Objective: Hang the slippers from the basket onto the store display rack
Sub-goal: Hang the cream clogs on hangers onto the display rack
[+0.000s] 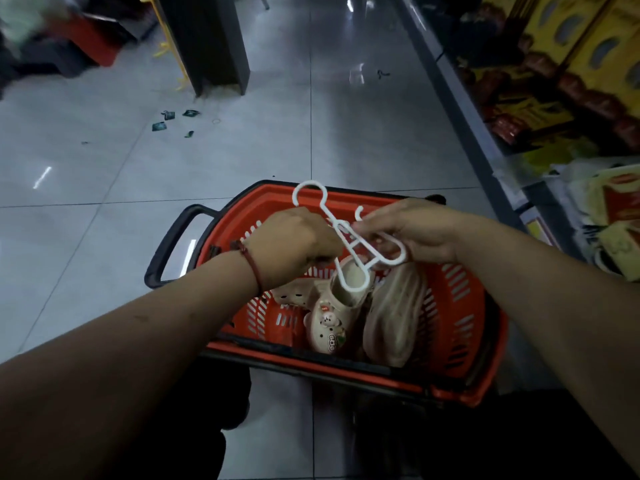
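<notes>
An orange basket (464, 344) with black rim and handle stands on the floor in front of me. Inside lie cream slippers: a clog with cartoon charms (329, 323), another clog partly hidden to its left (291, 294), and a ribbed slipper (394, 317) on the right. Above the basket I hold white plastic hangers (349, 237) that cross each other. My left hand (294, 244) grips one hanger from the left. My right hand (408, 230) pinches the other from the right. One hanger loop hangs over the charm clog's heel.
Grey tiled floor stretches ahead, with small dark scraps of litter (173, 121) at upper left. A dark display stand with yellow hooks (204, 43) rises at the top. Store shelves with yellow and red packages (561, 74) run along the right side.
</notes>
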